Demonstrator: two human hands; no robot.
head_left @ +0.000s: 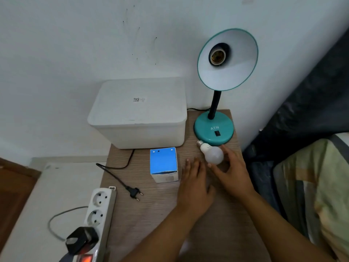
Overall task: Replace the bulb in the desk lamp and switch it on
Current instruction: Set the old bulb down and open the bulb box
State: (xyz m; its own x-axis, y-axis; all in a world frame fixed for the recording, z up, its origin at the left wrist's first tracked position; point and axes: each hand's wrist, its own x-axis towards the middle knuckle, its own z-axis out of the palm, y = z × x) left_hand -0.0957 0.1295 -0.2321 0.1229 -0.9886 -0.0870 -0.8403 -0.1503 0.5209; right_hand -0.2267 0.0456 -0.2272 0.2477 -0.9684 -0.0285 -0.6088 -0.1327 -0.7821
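Note:
A teal desk lamp (214, 129) stands at the back right of the wooden table (143, 214), its shade tilted toward me with an empty socket (217, 56) and a black switch (217, 133) on its base. A white bulb (212, 154) lies on the table just in front of the base, screw cap pointing left. My right hand (229, 171) curls around the bulb's round end, fingers touching it. My left hand (194, 184) rests flat on the table, just left of the bulb. A blue bulb box (163, 163) stands left of my hands.
The lamp's black cord ends in an unplugged plug (134, 193) on the table. A white power strip (98, 214) lies at the left front with a black adapter (82, 240) in it. A white lidded bin (138, 112) sits at the back. Bedding is on the right.

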